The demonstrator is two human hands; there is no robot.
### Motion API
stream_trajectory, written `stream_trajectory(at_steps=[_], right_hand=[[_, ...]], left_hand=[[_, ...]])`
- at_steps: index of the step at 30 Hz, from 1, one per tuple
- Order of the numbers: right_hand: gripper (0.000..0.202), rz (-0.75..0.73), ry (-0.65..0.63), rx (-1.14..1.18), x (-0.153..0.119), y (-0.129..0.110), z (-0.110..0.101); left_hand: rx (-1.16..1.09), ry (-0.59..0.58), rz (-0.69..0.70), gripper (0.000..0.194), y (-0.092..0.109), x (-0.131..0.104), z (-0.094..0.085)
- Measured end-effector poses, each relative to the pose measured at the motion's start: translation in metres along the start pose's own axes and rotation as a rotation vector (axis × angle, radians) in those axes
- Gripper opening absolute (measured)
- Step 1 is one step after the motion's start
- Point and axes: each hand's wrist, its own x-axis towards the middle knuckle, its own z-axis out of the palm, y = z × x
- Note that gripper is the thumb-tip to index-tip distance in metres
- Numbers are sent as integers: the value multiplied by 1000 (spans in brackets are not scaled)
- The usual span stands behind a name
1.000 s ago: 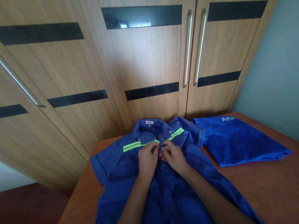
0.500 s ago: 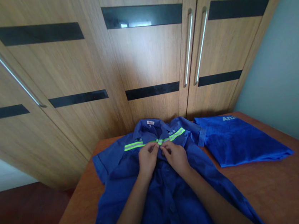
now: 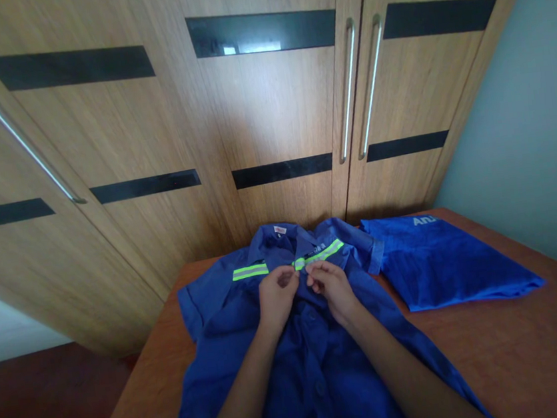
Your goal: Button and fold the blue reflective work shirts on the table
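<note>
A dark blue short-sleeved shirt (image 3: 231, 322) lies spread front side up, its collar toward the wardrobe. A yellow-green and silver reflective stripe (image 3: 250, 272) crosses its chest. My left hand (image 3: 279, 293) pinches the shirt's front edge just below the stripe. Close beside it on the right, my right hand (image 3: 331, 285) has its fingers curled together over the placket; whether cloth is between its fingertips is too small to tell. Below my hands, buttons (image 3: 320, 388) show on the lower placket.
A folded bright blue cloth (image 3: 446, 264) with pale lettering lies right of the shirt on the brown wooden table (image 3: 539, 340). Behind stands a wooden wardrobe (image 3: 272, 116) with long metal handles. A pale wall (image 3: 527, 140) is at the right.
My right hand has moved slightly right, away from my left hand, widening the gap between their fingertips. My left hand stays at nearly the same spot.
</note>
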Motion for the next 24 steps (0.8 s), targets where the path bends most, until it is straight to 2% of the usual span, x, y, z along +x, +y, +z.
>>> stream_trajectory(at_steps=[3,6,9,12,14,17,20,24], right_hand=[[19,-5,-63,-130,0,1,-1],[17,-30,-84,-335,3,3,-7],[29,-57,7,-554,8,0,-19],[33,-47,133,-732,22,-9,-28],[33,-22,173,-830,39,-17,-30],[35,30,166,-954,75,-27,-23],[42,96,126,-1048,111,-29,-9],[49,196,58,-1107,144,-17,6]], left_hand=[[149,-5,67,12,1,-1,-4],[271,-73,121,13,2,-3,-8],[349,-140,154,12,5,-3,-12],[426,-83,133,18,10,5,-23],[548,23,66,28,11,19,-35],[743,133,-47,31,8,50,-52],[824,131,-118,37,-4,85,-59],[903,39,-207,46,-24,120,-52]])
